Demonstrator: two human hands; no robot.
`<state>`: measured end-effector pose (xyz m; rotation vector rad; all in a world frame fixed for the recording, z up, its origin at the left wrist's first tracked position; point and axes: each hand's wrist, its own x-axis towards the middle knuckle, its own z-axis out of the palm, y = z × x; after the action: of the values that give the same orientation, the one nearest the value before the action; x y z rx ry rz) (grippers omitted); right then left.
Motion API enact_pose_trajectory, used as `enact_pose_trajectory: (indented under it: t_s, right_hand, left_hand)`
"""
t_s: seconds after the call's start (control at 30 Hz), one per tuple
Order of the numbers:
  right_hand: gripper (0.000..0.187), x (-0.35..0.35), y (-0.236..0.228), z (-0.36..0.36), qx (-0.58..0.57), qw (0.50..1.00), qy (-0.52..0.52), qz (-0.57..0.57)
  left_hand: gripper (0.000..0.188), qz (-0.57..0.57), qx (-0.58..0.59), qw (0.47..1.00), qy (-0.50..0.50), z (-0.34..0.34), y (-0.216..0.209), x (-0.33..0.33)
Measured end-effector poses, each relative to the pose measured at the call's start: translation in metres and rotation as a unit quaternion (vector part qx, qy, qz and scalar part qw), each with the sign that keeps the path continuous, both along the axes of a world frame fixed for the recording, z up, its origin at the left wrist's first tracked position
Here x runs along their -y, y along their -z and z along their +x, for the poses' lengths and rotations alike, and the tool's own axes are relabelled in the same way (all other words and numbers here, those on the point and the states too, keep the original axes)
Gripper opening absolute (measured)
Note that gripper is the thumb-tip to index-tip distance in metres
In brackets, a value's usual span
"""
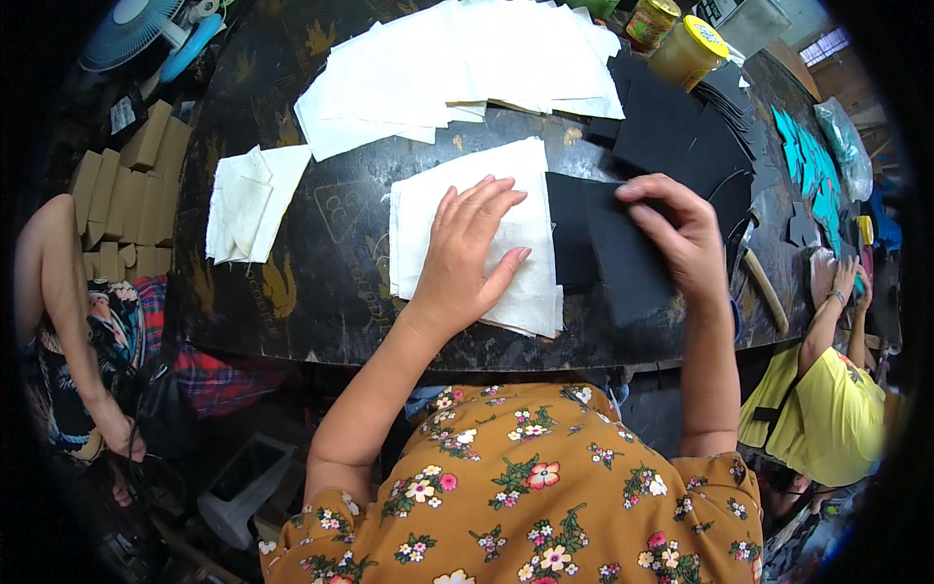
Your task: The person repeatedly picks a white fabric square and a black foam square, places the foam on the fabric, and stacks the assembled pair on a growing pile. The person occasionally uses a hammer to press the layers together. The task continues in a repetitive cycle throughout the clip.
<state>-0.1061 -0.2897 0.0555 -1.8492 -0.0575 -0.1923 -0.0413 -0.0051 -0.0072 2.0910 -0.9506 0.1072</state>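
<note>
The left hand [469, 258] is lying palm down on a stack of white cloth [530, 185] at the front middle of the dark, patterned counter [341, 321], its grip released and its fingers spreading over the top layer. The right hand [686, 229] is grasping a black sheet [630, 273], its grip pinching the sheet near the upper edge between thumb and fingers. The sheet is overlapping a second black piece [576, 229], which is showing along the right edge of the white stack. Beyond the hands, a broad spread of white cloth pieces [467, 68] is covering the counter's far side; a smaller white pile [238, 209] is resting to the left. Toward the right, layered black pieces [671, 127] are lying before a yellow-lidded jar [684, 56], and a wooden handle [766, 289] is lying near the counter's edge. Farther right, a co-worker [827, 419] in yellow is working beside teal pieces [822, 195].
</note>
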Motion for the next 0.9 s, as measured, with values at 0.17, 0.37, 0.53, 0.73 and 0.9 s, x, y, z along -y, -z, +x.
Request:
enact_pose_trajectory:
  t_s: [0.17, 0.37, 0.53, 0.73, 0.9]
  right_hand:
    - [0.019, -0.029, 0.029, 0.021, 0.094, 0.993, 0.028, -0.070]
    - [0.021, -0.031, 0.032, 0.023, 0.083, 0.992, 0.030, -0.088]
    - [0.021, -0.033, 0.035, 0.020, 0.072, 0.992, 0.031, -0.096]
    - [0.022, -0.034, 0.035, 0.018, 0.121, 0.985, 0.027, -0.121]
    - [0.023, -0.026, 0.021, 0.004, 0.173, 0.974, -0.042, -0.138]
  left_hand:
    - [0.060, -0.021, -0.012, 1.000, 0.004, -0.001, 0.004, -0.002]
    - [0.070, -0.009, -0.007, 1.000, 0.011, 0.000, 0.003, 0.002]
    - [0.087, -0.001, 0.000, 1.000, -0.004, -0.003, 0.002, 0.007]
    - [0.096, 0.022, 0.001, 1.000, -0.016, -0.006, 0.003, 0.009]
    - [0.097, 0.021, -0.007, 1.000, -0.019, -0.006, 0.003, 0.009]
